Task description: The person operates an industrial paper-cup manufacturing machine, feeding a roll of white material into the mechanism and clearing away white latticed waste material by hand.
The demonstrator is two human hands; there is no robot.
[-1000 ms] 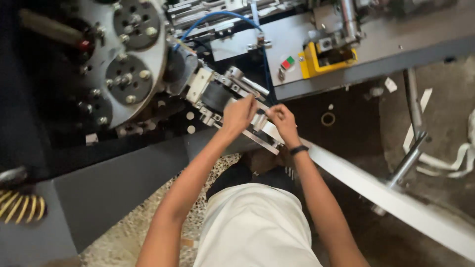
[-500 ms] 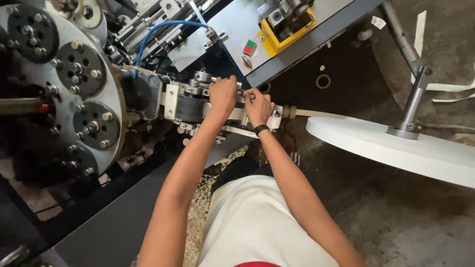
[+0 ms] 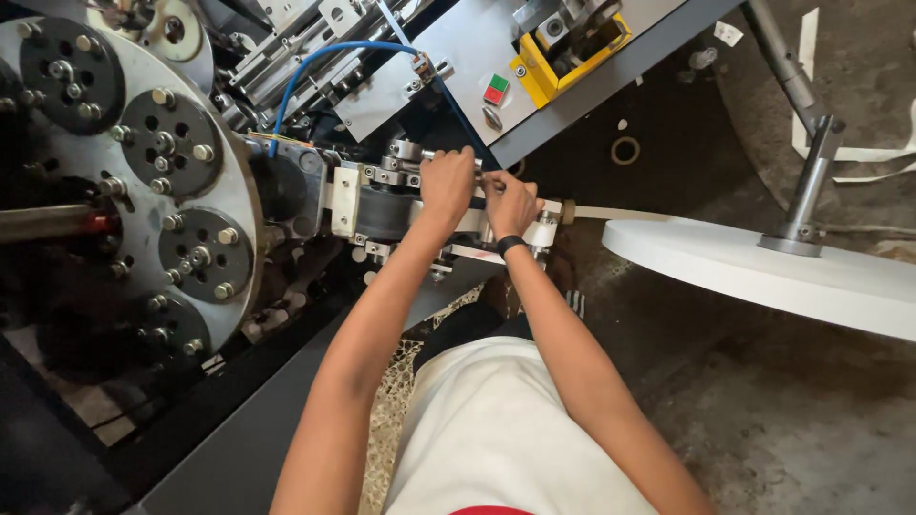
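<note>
Floor [image 3: 811, 410]: bare, dark, stained and gritty concrete, spread below and to the right of both hands. A pale speckled mat [image 3: 396, 401] lies on it beneath the forearms, below the hands. A small ring [image 3: 626, 150] lies flat on the dark patch up and to the right of the right hand. White strips [image 3: 863, 153] lie on the ground far to the right of the hands, beside the grey metal post [image 3: 809, 181]. A small white scrap [image 3: 728, 33] lies near the top, well apart from the hands.

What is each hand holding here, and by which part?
Both the left hand and right hand rest on the machine's feed assembly; whether either grips anything cannot be told.
</note>
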